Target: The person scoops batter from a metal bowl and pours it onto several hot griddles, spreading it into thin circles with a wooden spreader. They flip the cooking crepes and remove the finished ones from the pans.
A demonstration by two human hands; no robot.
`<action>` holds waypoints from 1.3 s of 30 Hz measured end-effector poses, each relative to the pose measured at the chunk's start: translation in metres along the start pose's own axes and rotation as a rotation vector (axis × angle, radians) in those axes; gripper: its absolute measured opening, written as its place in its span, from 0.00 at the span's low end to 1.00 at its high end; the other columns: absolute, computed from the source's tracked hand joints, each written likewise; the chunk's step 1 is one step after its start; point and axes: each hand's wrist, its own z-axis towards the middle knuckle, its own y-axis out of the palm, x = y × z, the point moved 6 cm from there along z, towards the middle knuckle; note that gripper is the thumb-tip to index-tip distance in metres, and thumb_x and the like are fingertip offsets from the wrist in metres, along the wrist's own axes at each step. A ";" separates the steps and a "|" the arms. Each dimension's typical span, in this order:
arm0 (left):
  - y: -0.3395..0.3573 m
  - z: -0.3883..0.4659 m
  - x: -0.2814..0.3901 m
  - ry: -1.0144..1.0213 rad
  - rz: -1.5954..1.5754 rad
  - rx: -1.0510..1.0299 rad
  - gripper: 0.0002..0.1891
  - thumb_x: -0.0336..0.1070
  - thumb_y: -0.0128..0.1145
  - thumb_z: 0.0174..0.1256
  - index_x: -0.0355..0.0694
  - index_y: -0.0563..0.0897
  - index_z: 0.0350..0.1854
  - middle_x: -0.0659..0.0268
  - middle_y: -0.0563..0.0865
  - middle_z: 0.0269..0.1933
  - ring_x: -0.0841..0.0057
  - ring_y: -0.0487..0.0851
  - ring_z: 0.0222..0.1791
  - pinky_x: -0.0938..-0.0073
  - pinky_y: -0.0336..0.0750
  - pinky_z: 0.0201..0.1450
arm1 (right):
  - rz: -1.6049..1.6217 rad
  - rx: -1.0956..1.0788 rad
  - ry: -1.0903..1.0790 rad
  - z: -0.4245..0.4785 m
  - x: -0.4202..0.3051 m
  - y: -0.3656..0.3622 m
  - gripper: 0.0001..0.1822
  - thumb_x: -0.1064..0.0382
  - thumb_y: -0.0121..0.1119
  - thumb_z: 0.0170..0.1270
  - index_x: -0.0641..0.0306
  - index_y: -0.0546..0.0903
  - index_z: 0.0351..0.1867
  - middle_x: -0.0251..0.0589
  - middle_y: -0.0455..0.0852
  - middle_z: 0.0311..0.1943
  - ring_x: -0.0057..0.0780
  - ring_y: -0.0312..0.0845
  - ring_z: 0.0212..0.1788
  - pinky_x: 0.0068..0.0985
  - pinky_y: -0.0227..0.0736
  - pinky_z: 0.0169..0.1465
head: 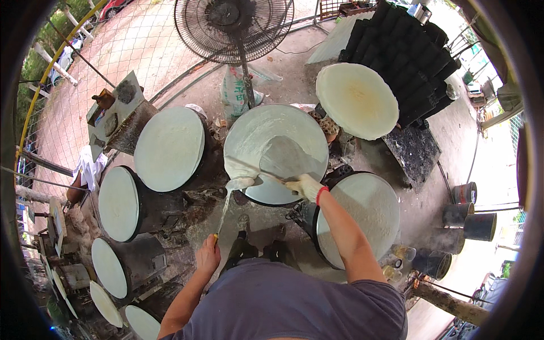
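A round griddle [293, 155] stands in front of me, coated with pale batter and showing a greyer patch in its middle. My left hand [207, 255] grips the yellow end of a long-handled ladle [240, 183], whose bowl is at the griddle's near left edge and coated with white batter. My right hand [307, 187], in a whitish glove with a red band at the wrist, holds a thin spreading tool [272, 175] across the griddle. A lump of white batter [242, 168] lies at the tool's far end, just above the ladle bowl.
Another pale-topped round griddle [365, 216] is close at right, under my right arm. More griddles on dark drum stoves [153, 212] curve along the left. A pedestal fan [229, 12] stands ahead. Stacked black coal briquettes [395, 59] sit behind a round sheet [357, 102]; dark buckets [480, 226] stand right.
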 end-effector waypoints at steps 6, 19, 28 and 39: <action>-0.011 0.006 -0.016 0.123 -0.052 0.030 0.20 0.30 0.53 0.59 0.40 0.70 0.56 0.50 0.81 0.41 0.49 0.81 0.34 0.53 0.75 0.32 | 0.113 0.228 0.042 -0.020 0.020 0.018 0.14 0.60 0.57 0.64 0.65 0.80 0.47 0.32 0.77 0.21 0.17 0.62 0.15 0.20 0.53 0.16; -0.092 0.041 -0.073 0.310 -0.649 -0.039 0.14 0.29 0.56 0.62 0.32 0.75 0.50 0.54 0.79 0.29 0.67 0.78 0.26 0.70 0.72 0.30 | 0.804 0.320 -0.084 -0.025 0.055 0.275 0.10 0.57 0.59 0.64 0.59 0.77 0.41 0.32 0.77 0.22 0.22 0.65 0.14 0.22 0.58 0.17; -0.152 0.020 -0.153 0.108 -1.293 -0.197 0.14 0.30 0.47 0.70 0.37 0.68 0.55 0.70 0.70 0.22 0.86 0.64 0.10 0.83 0.60 0.12 | 0.155 1.132 0.286 0.002 0.047 0.340 0.25 0.43 0.48 0.67 0.67 0.79 0.41 0.43 0.79 0.21 0.32 0.74 0.24 0.33 0.70 0.31; -0.138 -0.020 -0.192 -0.205 -1.711 -0.396 0.14 0.29 0.47 0.68 0.38 0.69 0.54 0.67 0.68 0.20 0.83 0.63 0.09 0.81 0.58 0.10 | 0.589 1.267 0.011 0.011 0.073 0.310 0.19 0.49 0.50 0.67 0.65 0.79 0.39 0.39 0.78 0.21 0.30 0.72 0.21 0.31 0.63 0.26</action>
